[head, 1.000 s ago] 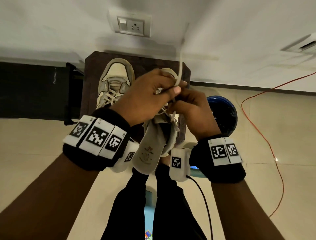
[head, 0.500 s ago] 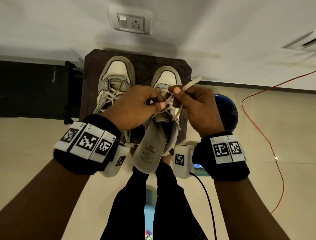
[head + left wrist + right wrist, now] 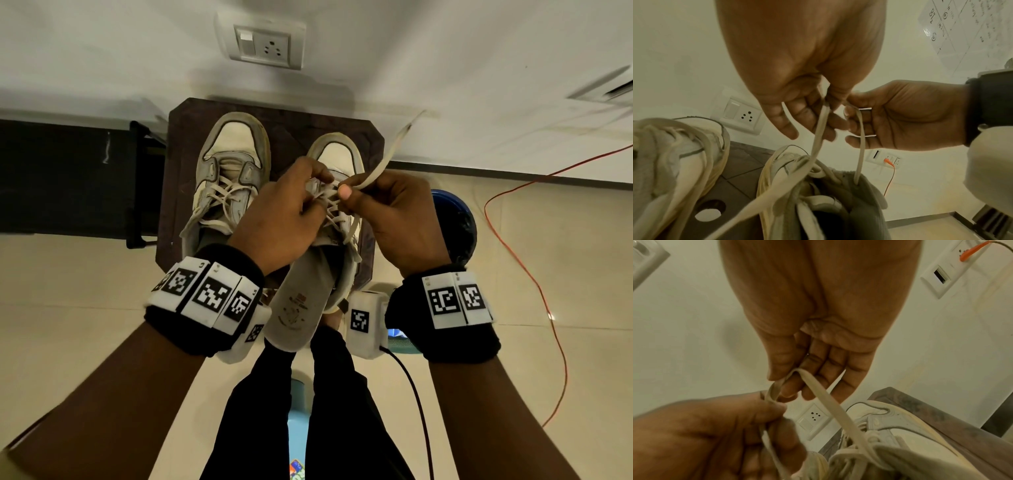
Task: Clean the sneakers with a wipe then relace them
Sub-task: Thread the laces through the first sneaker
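My left hand (image 3: 284, 219) and right hand (image 3: 394, 212) each pinch a strand of the flat cream shoelace (image 3: 380, 168) above the right-hand worn white sneaker (image 3: 337, 157) on the dark brown tabletop (image 3: 291, 120).

I sit indoors, likely a home room: tiled floor (image 3: 85, 291), plain wall below a switch socket (image 3: 262, 44).

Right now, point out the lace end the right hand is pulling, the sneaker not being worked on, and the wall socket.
lace end (image 3: 387, 161), head view, on the flat strip above the thumb.
untouched sneaker (image 3: 236, 137), head view, on its toe cap.
wall socket (image 3: 272, 48), head view, on the pin holes.
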A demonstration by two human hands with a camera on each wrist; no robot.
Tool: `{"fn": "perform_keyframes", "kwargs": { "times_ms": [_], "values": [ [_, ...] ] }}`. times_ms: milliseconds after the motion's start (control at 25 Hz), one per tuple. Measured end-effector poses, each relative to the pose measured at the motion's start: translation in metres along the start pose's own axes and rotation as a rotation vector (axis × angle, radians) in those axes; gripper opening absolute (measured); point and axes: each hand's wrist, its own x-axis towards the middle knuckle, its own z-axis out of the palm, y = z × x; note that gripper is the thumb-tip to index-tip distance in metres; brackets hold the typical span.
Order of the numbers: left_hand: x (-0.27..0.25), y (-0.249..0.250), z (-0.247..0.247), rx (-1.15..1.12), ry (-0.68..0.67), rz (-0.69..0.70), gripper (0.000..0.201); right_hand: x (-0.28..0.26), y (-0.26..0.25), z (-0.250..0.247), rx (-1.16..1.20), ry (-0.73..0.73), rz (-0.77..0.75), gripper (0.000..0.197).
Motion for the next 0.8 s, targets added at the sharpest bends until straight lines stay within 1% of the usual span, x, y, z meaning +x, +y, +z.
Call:
{"fn": "perform_keyframes", "kwargs": {
  "times_ms": [80,120,200,280,360,400,480,600,720,800],
  "values": [
    [0.001,0.001,0.0,-0.041,0.017,-0.002,0.035,-0.002,-0.001,0.003,0.049,0.002,-0.003,0.011],
    [0.0,0.003,-0.001,-0.025,0.041,0.02,0.039,-0.002,-0.001,0.004,0.062,0.016,0.0,0.01],
    [-0.001,0.005,-0.003,0.106,0.12,0.09,0.042,-0.002,-0.001,0.004,0.06,0.07,0.017,0.007],
    [-0.001,0.002,-0.007,0.292,0.199,0.187,0.034,-0.002,0.001,0.004,0.048,0.129,0.036,0.005],
    [-0.004,-0.005,-0.012,0.458,0.245,0.247,0.029,-0.003,0.004,0.002,0.021,0.166,0.053,0.006],
    [-0.005,-0.008,-0.015,0.51,0.265,0.24,0.029,-0.003,0.006,0.001,0.003,0.184,0.065,0.005],
    [-0.007,-0.015,-0.022,0.567,0.296,0.157,0.034,-0.005,0.011,-0.004,-0.005,0.235,0.116,0.005],
    [-0.013,-0.027,-0.033,0.617,0.275,0.089,0.039,-0.009,0.026,-0.016,-0.02,0.32,0.224,0.008],
    [-0.018,-0.04,-0.039,0.701,0.242,0.014,0.029,-0.018,0.047,-0.028,-0.022,0.394,0.35,0.013],
    [-0.02,-0.046,-0.039,0.776,0.207,-0.052,0.026,-0.024,0.059,-0.032,-0.062,0.445,0.432,0.015]
  ]
}}
